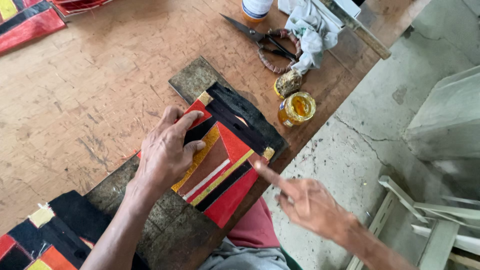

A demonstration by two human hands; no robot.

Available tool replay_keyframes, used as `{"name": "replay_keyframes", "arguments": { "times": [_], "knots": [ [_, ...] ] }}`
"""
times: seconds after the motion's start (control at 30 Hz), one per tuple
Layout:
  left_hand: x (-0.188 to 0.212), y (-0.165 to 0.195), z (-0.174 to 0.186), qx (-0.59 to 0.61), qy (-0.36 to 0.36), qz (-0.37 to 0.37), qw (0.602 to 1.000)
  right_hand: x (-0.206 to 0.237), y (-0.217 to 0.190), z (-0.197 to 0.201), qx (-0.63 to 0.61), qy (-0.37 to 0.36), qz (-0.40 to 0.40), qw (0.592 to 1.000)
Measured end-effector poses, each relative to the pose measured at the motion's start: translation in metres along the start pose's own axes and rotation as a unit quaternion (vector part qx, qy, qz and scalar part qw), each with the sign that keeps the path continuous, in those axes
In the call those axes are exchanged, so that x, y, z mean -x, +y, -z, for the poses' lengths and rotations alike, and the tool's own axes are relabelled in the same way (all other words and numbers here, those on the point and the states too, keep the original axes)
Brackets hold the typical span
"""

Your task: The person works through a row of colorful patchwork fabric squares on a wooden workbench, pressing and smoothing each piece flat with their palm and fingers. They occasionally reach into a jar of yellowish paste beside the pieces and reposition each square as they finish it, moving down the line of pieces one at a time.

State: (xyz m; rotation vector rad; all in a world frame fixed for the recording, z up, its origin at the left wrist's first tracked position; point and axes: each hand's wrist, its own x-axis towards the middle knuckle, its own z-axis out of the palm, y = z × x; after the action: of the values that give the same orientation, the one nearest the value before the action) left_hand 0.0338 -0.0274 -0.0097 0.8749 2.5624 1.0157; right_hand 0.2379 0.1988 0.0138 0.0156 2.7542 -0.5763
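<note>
A patchwork piece (226, 172) of red, black, yellow and brown strips lies on a dark board (190, 80) at the table's near edge. My left hand (167, 150) presses flat on its left part, fingers spread over a black strip. To the right, my right hand (307, 200) hovers past the table edge; its index finger touches the red corner of the piece and it holds nothing.
An open jar of amber glue (297, 108) and its lid (288, 83) stand near the table edge. Scissors (265, 41), a rag (310, 35) and a white bottle (256, 9) lie behind. More patchwork pieces sit at bottom left (45, 235) and top left (25, 22). Concrete floor on the right.
</note>
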Motion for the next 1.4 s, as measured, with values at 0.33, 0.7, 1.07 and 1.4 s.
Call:
{"name": "replay_keyframes", "arguments": {
  "times": [0.33, 0.7, 1.07, 1.4],
  "knots": [
    [0.000, -0.005, 0.002, -0.017, 0.031, -0.048, 0.998, -0.048, 0.053, 0.101, 0.199, 0.142, -0.027, 0.969],
    [-0.001, -0.005, -0.001, -0.020, 0.046, -0.084, 0.995, -0.064, 0.068, 0.103, 0.129, 0.161, 0.021, 0.978],
    [0.004, -0.006, -0.002, -0.020, 0.026, -0.061, 0.998, 0.027, 0.040, 0.112, -0.193, 0.391, 0.089, 0.896],
    [0.009, -0.012, -0.003, -0.027, 0.058, -0.096, 0.993, -0.004, 0.018, -0.022, -0.328, -0.278, -0.070, 0.900]
  ]
}}
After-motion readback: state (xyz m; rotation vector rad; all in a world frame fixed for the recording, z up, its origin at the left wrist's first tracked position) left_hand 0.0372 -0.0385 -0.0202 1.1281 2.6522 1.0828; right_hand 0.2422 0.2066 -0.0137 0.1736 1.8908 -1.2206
